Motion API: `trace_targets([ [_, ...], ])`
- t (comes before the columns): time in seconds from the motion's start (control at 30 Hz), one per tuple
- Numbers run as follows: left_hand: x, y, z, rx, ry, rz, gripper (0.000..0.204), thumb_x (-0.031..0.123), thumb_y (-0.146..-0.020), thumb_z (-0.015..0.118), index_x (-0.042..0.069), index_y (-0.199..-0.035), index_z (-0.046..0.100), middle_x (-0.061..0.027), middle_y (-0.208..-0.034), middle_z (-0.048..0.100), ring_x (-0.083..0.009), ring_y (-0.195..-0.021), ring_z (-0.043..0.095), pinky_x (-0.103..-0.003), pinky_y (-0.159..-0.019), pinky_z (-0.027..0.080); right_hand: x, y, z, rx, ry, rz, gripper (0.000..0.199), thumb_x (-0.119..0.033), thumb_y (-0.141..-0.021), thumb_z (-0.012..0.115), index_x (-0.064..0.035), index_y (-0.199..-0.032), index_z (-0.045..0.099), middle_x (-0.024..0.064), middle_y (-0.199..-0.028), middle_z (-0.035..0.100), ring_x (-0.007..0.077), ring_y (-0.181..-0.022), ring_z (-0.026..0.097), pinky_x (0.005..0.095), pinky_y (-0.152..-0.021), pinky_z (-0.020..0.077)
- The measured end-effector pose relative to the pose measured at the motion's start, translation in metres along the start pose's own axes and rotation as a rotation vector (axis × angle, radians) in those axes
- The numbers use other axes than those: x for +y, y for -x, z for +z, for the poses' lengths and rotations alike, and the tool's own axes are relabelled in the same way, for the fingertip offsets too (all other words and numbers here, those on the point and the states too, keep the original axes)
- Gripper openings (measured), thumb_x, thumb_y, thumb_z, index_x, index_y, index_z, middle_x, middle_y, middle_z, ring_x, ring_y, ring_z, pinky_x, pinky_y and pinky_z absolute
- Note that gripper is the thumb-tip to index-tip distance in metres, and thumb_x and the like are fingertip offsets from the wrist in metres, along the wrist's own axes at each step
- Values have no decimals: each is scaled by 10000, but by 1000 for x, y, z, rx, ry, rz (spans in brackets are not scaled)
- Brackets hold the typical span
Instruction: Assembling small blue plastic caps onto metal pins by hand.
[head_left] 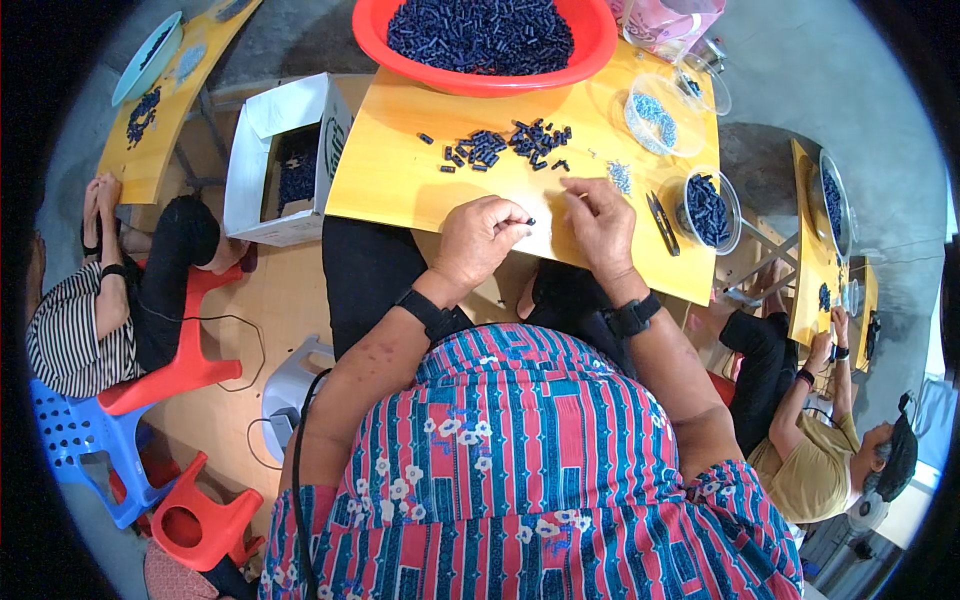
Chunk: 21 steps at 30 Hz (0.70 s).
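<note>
Left hand (478,236) pinching small dark part (530,221) at fingertips over yellow board (400,180). Right hand (600,215) curling fingers, possibly holding tiny piece; cannot tell. Loose pile (505,145) and heaped red basin (480,40) remaining; small bowl (708,208) partly filling.

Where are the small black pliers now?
In the head view, the black pliers lie on the yellow table, right of the right hand, beside the clear bowl.

Small assembly workshop: parts-strewn worktables (400,180)
</note>
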<state>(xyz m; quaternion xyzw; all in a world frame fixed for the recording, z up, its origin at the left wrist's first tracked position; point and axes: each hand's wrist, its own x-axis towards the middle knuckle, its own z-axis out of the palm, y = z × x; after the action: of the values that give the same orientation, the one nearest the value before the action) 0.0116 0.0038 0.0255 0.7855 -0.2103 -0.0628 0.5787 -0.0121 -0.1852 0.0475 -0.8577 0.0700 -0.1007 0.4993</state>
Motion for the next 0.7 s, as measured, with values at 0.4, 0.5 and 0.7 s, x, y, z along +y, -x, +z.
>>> trace_targets([
  [0.4, 2, 0, 0, -28, -8, -24, 94, 67, -802, 716, 6, -870, 694, -51, -789, 650, -100, -667, 587, -245, -631, 484, -10, -38, -6, 7, 630, -309, 160, -58, -818, 647, -50, -966, 707, 155, -853, 622, 350, -773, 626, 411, -735, 512],
  [0.5, 0, 1, 2, 14, 27, -6, 107, 104, -765, 740, 40, -829, 684, -81, -755, 645, -174, -637, 620, -293, -606, 497, -7, -36, -5, -1, 614, -282, 132, -48, -822, 621, -48, -922, 709, 160, -857, 631, 362, -790, 630, 428, -743, 514],
  [0.7, -3, -2, 2, 12, 30, -7, 111, 102, -763, 743, 37, -830, 684, -80, -764, 651, -172, -644, 622, -289, -614, 502, 2, -34, -9, -23, 674, -263, 93, -65, -818, 615, -29, -857, 692, 163, -865, 640, 368, -778, 637, 437, -732, 527],
])
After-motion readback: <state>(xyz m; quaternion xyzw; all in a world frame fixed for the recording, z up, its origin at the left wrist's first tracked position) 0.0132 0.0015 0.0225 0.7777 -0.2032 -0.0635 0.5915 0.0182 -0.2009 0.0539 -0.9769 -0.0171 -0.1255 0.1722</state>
